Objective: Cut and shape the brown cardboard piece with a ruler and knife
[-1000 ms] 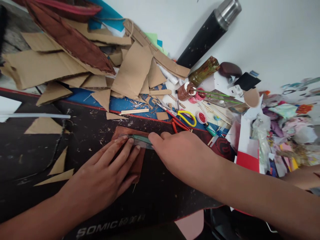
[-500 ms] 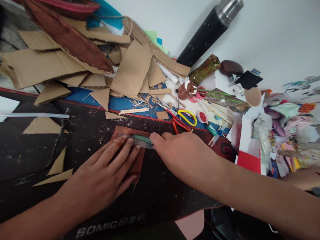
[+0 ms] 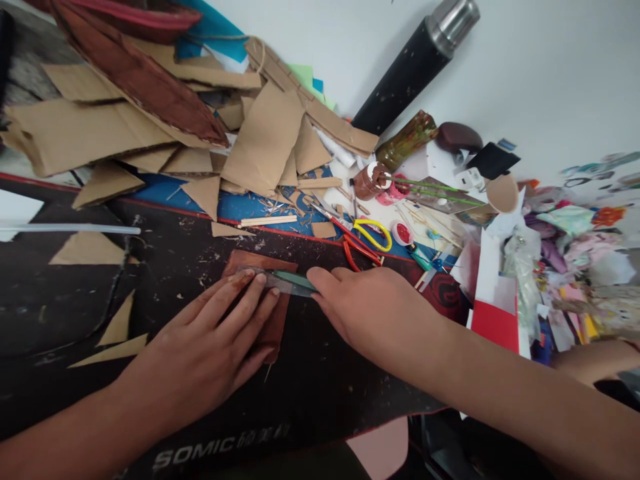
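A reddish-brown piece (image 3: 277,327) lies on the black mat (image 3: 310,373). Across its upper part rests a clear ruler (image 3: 286,287). My left hand (image 3: 205,340) lies over the piece with its fingers spread, the fingertips pressing on the ruler. The fingertips carry brown smears. My right hand (image 3: 370,307) is closed round a green cutter (image 3: 293,277), whose front end lies along the ruler close to my left fingertips. The cutter's tip is hard to make out.
Cardboard scraps (image 3: 265,140) and a brown boat-like shape (image 3: 145,80) fill the upper left. Scissors (image 3: 373,235), a brown paint jar (image 3: 369,181) and a black flask (image 3: 405,77) stand or lie beyond my right hand. Another person's arm (image 3: 595,360) shows at the right edge.
My right hand has moved slightly to the right with the green cutter, along the ruler. My left hand stays in place. The view has shifted slightly.
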`<action>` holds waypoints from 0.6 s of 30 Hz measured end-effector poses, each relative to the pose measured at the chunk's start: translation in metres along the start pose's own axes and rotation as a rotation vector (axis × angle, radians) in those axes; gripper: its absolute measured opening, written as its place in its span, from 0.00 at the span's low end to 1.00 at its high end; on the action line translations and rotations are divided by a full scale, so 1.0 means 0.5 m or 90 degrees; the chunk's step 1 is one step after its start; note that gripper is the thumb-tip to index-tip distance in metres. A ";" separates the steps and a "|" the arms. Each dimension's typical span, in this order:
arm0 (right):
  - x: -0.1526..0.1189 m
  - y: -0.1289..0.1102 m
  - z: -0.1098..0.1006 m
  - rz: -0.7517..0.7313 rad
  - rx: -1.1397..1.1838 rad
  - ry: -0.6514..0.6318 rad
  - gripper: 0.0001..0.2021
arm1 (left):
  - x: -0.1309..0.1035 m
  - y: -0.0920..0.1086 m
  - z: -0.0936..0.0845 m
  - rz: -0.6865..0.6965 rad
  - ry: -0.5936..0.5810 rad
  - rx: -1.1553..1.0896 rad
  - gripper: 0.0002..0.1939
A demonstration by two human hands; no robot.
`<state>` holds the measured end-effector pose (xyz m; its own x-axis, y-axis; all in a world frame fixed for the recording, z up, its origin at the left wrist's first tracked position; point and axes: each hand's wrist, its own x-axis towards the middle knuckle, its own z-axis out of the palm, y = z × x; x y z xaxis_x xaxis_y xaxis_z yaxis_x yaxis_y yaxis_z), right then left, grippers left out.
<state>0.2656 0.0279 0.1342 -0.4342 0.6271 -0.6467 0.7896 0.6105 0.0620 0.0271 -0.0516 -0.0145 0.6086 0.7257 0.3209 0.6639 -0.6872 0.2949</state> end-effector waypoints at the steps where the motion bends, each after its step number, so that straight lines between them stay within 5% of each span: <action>1: -0.001 0.001 0.001 0.003 0.005 -0.003 0.10 | -0.001 0.000 0.001 -0.001 0.002 0.001 0.39; 18: 0.029 -0.012 -0.016 -0.018 0.013 0.036 0.13 | 0.005 0.002 -0.003 -0.006 0.003 0.001 0.36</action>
<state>0.2511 0.0372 0.1303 -0.4798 0.6364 -0.6040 0.7850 0.6188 0.0285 0.0285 -0.0507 -0.0120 0.5999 0.7324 0.3221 0.6704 -0.6799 0.2972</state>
